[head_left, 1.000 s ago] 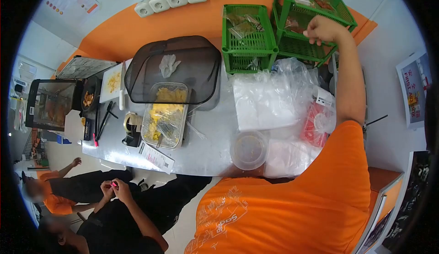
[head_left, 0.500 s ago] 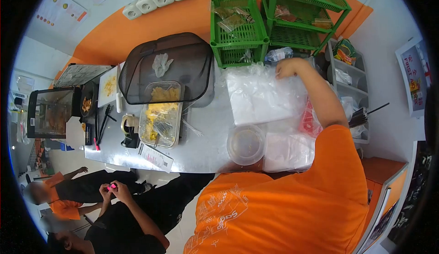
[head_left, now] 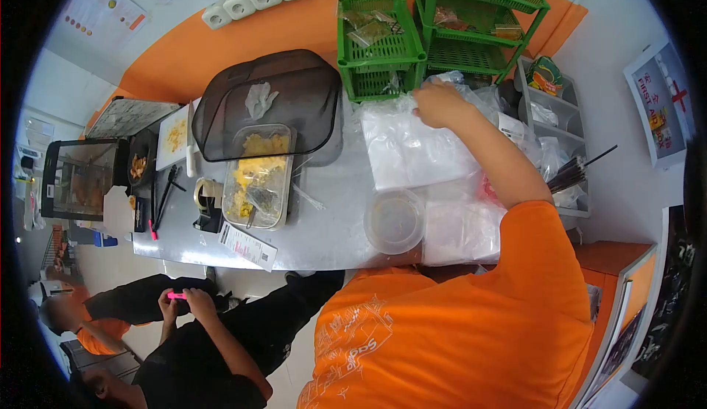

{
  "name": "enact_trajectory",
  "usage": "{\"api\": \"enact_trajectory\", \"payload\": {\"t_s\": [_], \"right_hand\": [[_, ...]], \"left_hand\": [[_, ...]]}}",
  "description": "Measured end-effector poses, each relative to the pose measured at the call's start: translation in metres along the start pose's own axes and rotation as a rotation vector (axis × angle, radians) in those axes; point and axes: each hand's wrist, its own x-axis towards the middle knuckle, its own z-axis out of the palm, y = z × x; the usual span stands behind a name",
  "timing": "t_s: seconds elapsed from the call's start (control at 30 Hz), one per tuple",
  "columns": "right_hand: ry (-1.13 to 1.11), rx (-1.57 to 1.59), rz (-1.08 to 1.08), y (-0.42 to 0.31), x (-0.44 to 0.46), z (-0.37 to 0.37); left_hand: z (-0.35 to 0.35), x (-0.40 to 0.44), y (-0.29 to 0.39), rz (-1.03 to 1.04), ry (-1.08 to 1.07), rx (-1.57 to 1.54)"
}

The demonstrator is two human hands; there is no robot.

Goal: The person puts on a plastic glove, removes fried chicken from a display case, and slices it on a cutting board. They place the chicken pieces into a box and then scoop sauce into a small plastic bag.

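At the far edge of a stack of clear plastic bags, my right hand has its fingers bent down and closed on a plastic bag. The fingertips are partly hidden. My left hand is out of view. Nearer to me stand a round clear plastic tub and another pile of plastic bags, both below my right forearm. A clear bottle lies just beyond the hand.
Green basket racks stand at the back, beside a grey compartment shelf. Left on the steel table are a dark mesh cover, a food container and a tape dispenser. Two people are at lower left, one holding a pink object.
My right hand has moved slightly left along the far edge of the bags. The view has shifted a little. The person at lower left has turned the pink object.
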Motion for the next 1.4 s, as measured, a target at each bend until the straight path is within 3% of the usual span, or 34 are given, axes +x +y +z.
{"api": "enact_trajectory", "payload": {"t_s": [0.03, 0.23, 0.43, 0.67, 0.73, 0.8, 0.93, 0.97, 1.1, 1.17, 1.2, 1.3, 1.37, 1.4], "right_hand": [[0.002, -0.001, -0.004, -0.018, -0.005, -0.011], [-0.382, 0.503, -0.509, -0.126, -0.037, -0.037], [-0.564, 0.384, -0.759, -0.232, -0.054, 0.002], [-0.753, 0.299, -0.997, -0.385, -0.145, 0.043], [-0.86, 0.244, -1.084, -0.435, -0.189, 0.042], [-0.989, 0.182, -1.018, -0.488, -0.237, 0.042], [-1.004, 0.081, -1.14, -0.578, -0.297, 0.123], [-1.008, 0.111, -1.103, -0.593, -0.306, 0.142], [-1.017, 0.111, -0.933, -0.63, -0.323, 0.206], [-0.97, 0.06, -0.825, -0.633, -0.323, 0.232], [-0.932, 0.041, -0.775, -0.635, -0.324, 0.245], [-0.828, 0.03, -0.615, -0.645, -0.33, 0.283], [-0.798, 0.06, -0.563, -0.672, -0.331, 0.299], [-0.792, 0.063, -0.551, -0.69, -0.331, 0.307]], "left_hand": [[-0.01, -0.011, 0.0, 0.04, 0.025, 0.095], [-0.093, -0.12, 0.014, 0.267, 0.397, 0.753], [-0.193, -0.278, 0.031, 0.181, 0.924, 1.064], [-0.282, -0.523, 0.045, 0.119, 1.279, 0.886], [-0.303, -0.577, 0.053, 0.108, 1.287, 0.792], [-0.315, -0.632, 0.068, 0.091, 1.279, 0.687], [-0.33, -0.707, 0.115, 0.033, 1.153, 0.526], [-0.333, -0.718, 0.127, 0.018, 1.139, 0.579], [-0.318, -0.747, 0.175, -0.079, 1.368, 1.411], [-0.305, -0.736, 0.218, 0.178, 1.262, 0.9], [-0.292, -0.727, 0.236, 0.283, 1.235, 0.811], [-0.207, -0.652, 0.264, 0.487, 1.273, 0.966], [-0.193, -0.606, 0.312, 0.365, 1.264, 1.117], [-0.166, -0.585, 0.328, 0.326, 1.162, 1.206]]}}
